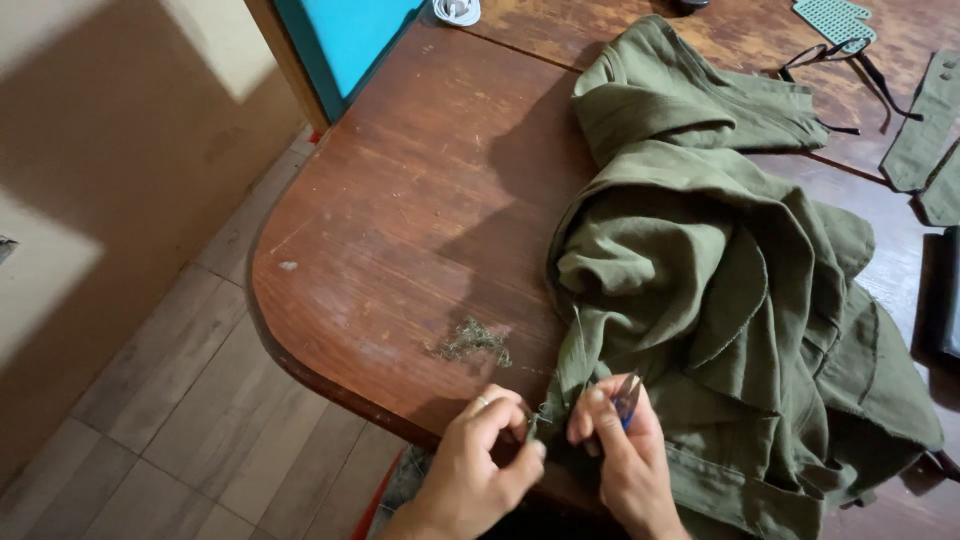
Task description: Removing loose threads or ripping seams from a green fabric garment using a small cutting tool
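Olive-green garment [720,290] lies crumpled; both hands pinch its hem

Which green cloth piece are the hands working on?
The big crumpled olive garment, at its near edge, pinched by the left hand and right hand. The small flat green pieces lie untouched at the table's far right.

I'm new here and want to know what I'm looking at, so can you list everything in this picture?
Garment: one, olive green, heaped on the table's right half.
Thread clippings: one small pile, greenish, near the front edge.
Fabric pieces: two, olive, far right.
Mesh piece: one, pale green, top right.
White object: one, top edge, cut off.
Table: one, worn brown wood.
Floor: grey planks, left.
Left hand: pinches the garment's edge.
Right hand: holds small snips, blue-handled.
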